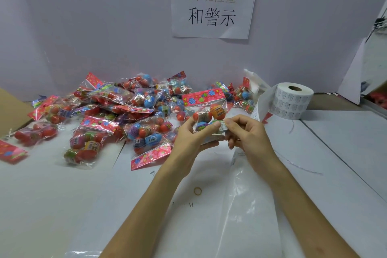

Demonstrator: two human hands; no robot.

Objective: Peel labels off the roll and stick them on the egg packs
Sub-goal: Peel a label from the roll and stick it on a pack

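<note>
My left hand [193, 135] grips a clear egg pack [206, 109] with a red flowered header, held upright above the table. Small coloured eggs show inside it. My right hand [244, 132] pinches a small white label [223, 126] against the lower right of that pack, beside my left thumb. The white label roll [292, 100] stands on end at the right, its backing strip [262, 102] trailing down towards my right hand.
A heap of egg packs [125, 109] covers the table's left and middle. Clear plastic sheet [240, 205] and a rubber band [197, 191] lie near me. A paper sign [213, 4] hangs on the back wall. A cardboard flap [12, 109] sits at far left.
</note>
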